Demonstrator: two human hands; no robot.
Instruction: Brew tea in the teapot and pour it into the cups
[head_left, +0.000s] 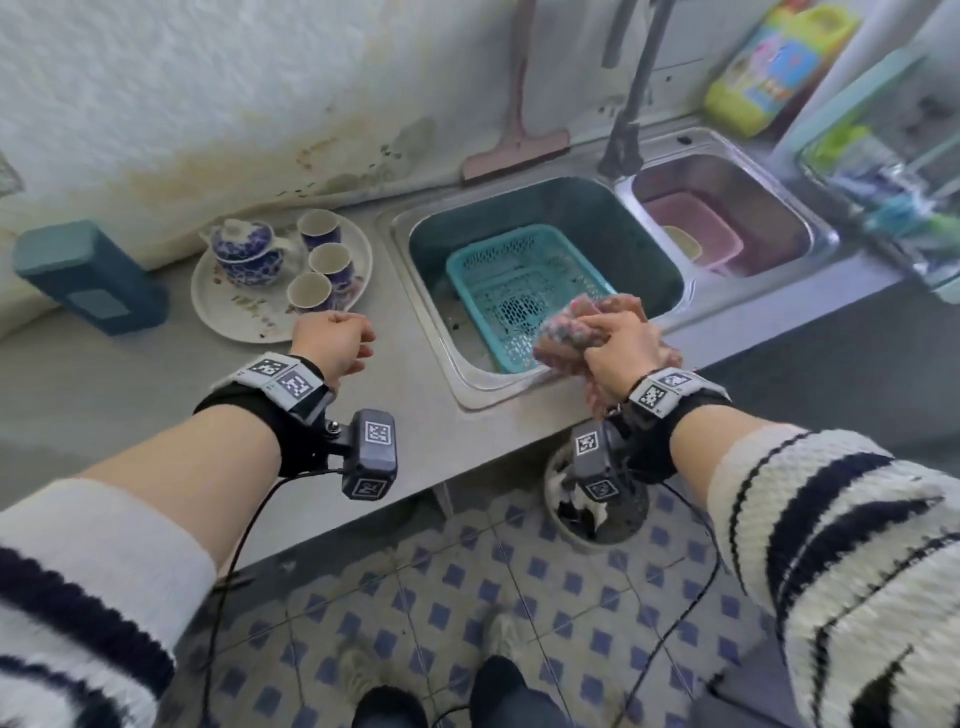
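Observation:
A blue-and-white teapot (247, 253) with its lid on stands on a round white tray (228, 309) on the counter, at the left. Three matching cups (319, 230) (332, 264) (311, 293) stand upright beside it on the tray; they look empty. My left hand (335, 343) hovers just in front of the tray, fingers curled in, holding nothing. My right hand (626, 348) rests on the sink's front rim and grips a pink mottled cloth (569, 332).
A teal basket (524, 288) lies in the dark basin of the left sink (545, 218). The right sink (727, 208) holds a pink tub. A tap (626, 124) rises between them. A blue box (88, 275) stands left of the tray. A bin (597, 512) sits on the floor.

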